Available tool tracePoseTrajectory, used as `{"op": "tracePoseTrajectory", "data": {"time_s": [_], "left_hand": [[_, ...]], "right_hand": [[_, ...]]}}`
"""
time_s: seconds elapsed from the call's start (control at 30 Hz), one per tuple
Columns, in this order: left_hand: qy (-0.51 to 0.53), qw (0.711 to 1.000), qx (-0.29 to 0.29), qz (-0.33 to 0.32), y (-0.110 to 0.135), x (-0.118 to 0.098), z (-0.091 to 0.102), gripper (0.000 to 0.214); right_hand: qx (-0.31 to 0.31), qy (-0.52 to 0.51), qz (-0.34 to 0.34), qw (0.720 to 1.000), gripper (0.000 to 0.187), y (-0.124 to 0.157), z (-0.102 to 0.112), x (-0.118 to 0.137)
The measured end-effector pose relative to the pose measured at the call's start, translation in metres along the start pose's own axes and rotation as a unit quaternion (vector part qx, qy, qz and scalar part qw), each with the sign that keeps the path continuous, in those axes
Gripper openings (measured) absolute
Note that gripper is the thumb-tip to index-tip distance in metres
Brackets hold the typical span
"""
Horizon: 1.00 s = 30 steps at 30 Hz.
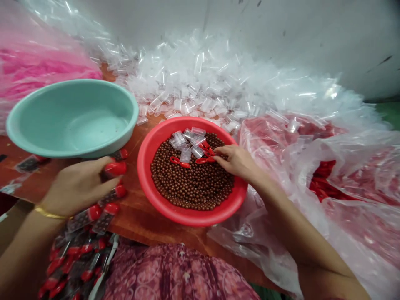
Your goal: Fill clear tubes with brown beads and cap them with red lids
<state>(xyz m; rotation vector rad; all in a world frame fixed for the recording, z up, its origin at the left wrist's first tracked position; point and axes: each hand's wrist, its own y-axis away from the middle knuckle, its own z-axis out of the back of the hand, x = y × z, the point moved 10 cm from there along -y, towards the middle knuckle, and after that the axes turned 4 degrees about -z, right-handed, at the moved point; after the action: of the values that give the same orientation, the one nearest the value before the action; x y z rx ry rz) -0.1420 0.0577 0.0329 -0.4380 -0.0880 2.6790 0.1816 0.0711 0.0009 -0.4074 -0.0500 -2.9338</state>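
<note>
My left hand (79,185) is closed around a red-capped clear tube (115,168) filled with brown balls, just below the green bowl (73,118). My right hand (239,160) rests in the red bowl (150,166) of small brown balls (190,183), fingers pinched together at a red cap (208,158). Several empty clear tubes (187,139) and another red cap (179,161) lie on top of the balls.
A large heap of empty clear tubes (212,79) fills the back of the wooden table (137,216). Filled red-capped tubes (78,250) pile at my lower left. A plastic bag of red caps (325,179) lies at right, pink bags (40,62) at left.
</note>
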Motion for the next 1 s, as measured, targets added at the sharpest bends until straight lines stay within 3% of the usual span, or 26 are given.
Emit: {"op": "tracePoseTrajectory", "data": {"time_s": [0.1, 0.17, 0.23, 0.33, 0.43, 0.5, 0.6, 0.67, 0.77, 0.87, 1.0], "left_hand": [[-0.140, 0.987, 0.080, 0.011, 0.028, 0.054, -0.010, 0.021], [-0.175, 0.979, 0.098, -0.035, 0.033, 0.055, -0.011, 0.023], [-0.187, 0.976, 0.062, -0.092, 0.023, 0.031, -0.001, 0.029], [-0.174, 0.965, 0.019, -0.196, -0.012, -0.036, -0.001, 0.029], [-0.164, 0.926, 0.090, -0.329, -0.053, -0.106, -0.046, 0.029], [-0.171, 0.891, 0.138, -0.397, -0.077, -0.137, -0.085, 0.028], [-0.184, 0.866, 0.178, -0.430, -0.107, -0.155, -0.133, 0.029], [-0.188, 0.866, 0.187, -0.425, -0.122, -0.159, -0.149, 0.031], [-0.189, 0.874, 0.159, -0.419, -0.129, -0.167, -0.147, 0.033], [-0.196, 0.864, 0.138, -0.443, -0.111, -0.184, -0.132, 0.031], [-0.223, 0.842, 0.261, -0.417, -0.067, -0.186, -0.143, 0.021]], "right_hand": [[0.054, 0.126, 0.076, 0.988, 0.025, 0.001, -0.025, 0.018], [0.076, 0.187, 0.082, 0.976, 0.024, -0.002, -0.037, 0.025], [0.091, 0.222, 0.071, 0.968, 0.024, -0.005, -0.044, 0.027], [0.086, 0.212, 0.019, 0.973, 0.023, -0.006, -0.040, 0.020], [0.062, 0.155, -0.057, 0.984, 0.023, -0.003, -0.031, 0.006], [0.036, 0.113, -0.079, 0.990, 0.023, -0.002, -0.026, 0.000], [-0.008, 0.062, -0.084, 0.995, 0.023, -0.003, -0.018, -0.005], [-0.023, 0.032, -0.086, 0.996, 0.022, -0.005, -0.016, -0.008], [-0.035, -0.016, -0.084, 0.996, 0.022, -0.008, -0.013, -0.012], [-0.054, -0.066, -0.081, 0.993, 0.022, -0.009, -0.008, -0.015], [-0.077, -0.110, -0.079, 0.988, 0.024, -0.008, -0.004, -0.017]]}}
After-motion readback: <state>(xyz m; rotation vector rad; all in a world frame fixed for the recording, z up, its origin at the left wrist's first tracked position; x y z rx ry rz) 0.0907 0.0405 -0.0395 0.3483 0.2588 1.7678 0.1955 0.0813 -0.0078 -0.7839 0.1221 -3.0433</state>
